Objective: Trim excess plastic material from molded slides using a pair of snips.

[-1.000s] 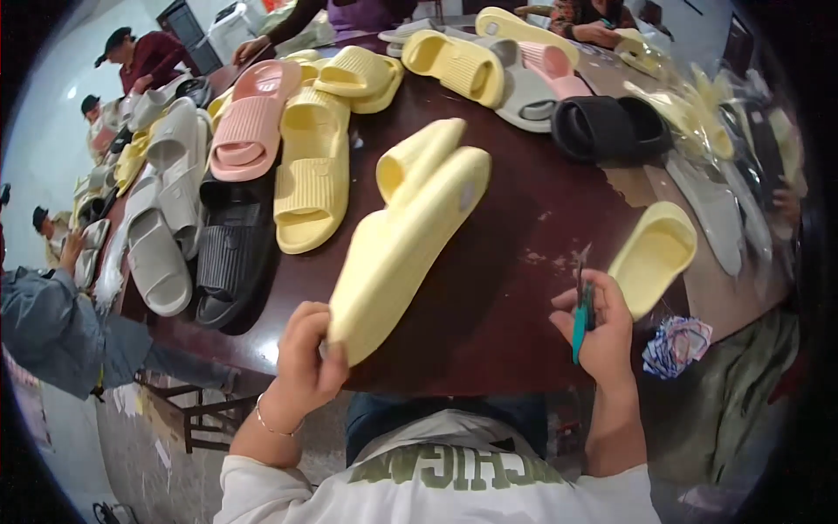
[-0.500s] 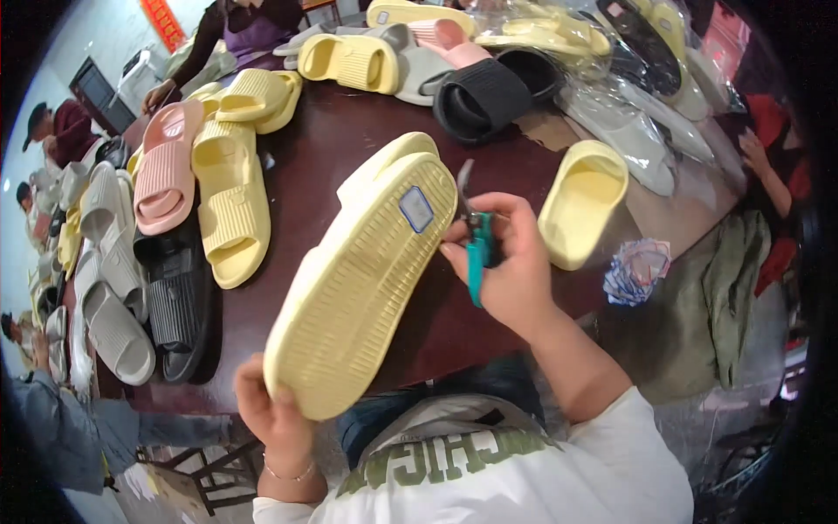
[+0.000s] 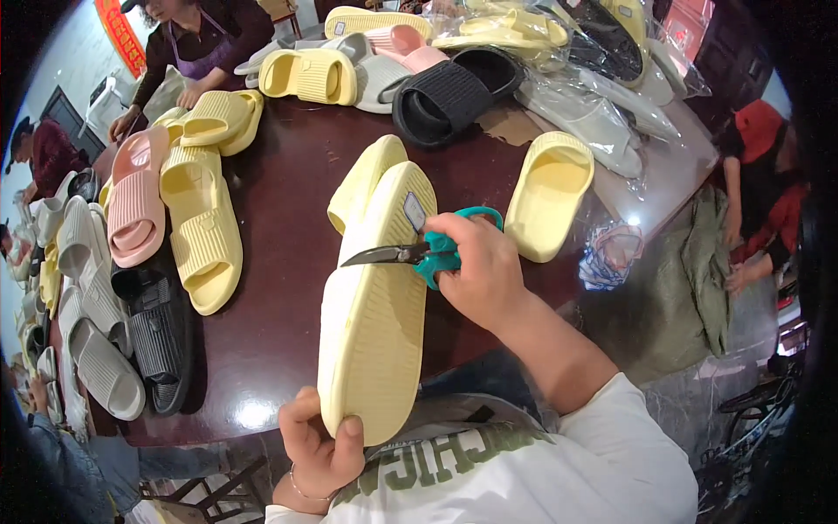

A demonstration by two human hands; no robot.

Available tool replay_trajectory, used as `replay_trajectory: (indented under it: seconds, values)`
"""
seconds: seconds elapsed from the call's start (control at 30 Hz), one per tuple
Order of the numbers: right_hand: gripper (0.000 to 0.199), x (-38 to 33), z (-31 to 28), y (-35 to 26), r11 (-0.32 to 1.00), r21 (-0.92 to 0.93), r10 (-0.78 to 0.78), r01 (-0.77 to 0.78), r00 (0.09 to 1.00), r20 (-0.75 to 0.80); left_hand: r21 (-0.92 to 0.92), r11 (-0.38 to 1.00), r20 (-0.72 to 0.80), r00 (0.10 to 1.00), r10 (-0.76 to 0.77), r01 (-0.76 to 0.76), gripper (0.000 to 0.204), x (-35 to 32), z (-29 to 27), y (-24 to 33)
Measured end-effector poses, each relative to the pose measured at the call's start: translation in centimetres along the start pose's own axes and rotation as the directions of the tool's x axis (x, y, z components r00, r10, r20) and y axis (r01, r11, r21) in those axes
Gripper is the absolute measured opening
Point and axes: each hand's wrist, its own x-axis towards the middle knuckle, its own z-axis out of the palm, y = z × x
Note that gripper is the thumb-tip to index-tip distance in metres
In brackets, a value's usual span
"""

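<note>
My left hand (image 3: 321, 445) grips the near end of a yellow slide slipper (image 3: 384, 341), which is raised over the table with its ribbed sole partly facing me. A small white label (image 3: 414, 210) with a blue border sits near the sole's far end. Behind that end shows more yellow footwear (image 3: 368, 179); whether it is a second slipper I cannot tell. My right hand (image 3: 482, 272) is closed around scissors (image 3: 439, 258) with teal handles. Their dark blades lie across the slipper's side, pointing left; whether they touch it is unclear.
A dark red table (image 3: 279, 192) carries a single yellow slipper (image 3: 550, 196) and a bundle of printed labels (image 3: 611, 256) to the right. Rows of slippers stand left, including a pink one (image 3: 137, 199). Bagged pairs (image 3: 585, 122) pile up at the back right. Other people work around the table.
The slipper has turned more upright and its side now shows. My right hand has brought the scissors left across it, blades swung from pointing up to pointing left.
</note>
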Motion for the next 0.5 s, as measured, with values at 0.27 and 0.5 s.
replay_trajectory:
  seconds: [0.27, 0.5]
  values:
    - [0.041, 0.2, -1.1, 0.2, 0.999, 0.012, 0.031, -0.031, 1.0, 0.003, 0.163, 0.973, -0.173, 0.976, -0.136, 0.164, 0.034, 0.0, -0.2, 0.9]
    - [0.046, 0.2, -4.6, 2.5, 0.913, -0.056, 0.385, -0.403, 0.901, -0.2, 0.269, 0.957, -0.238, 0.97, -0.041, 0.106, 0.028, -0.4, -2.5, -0.7]
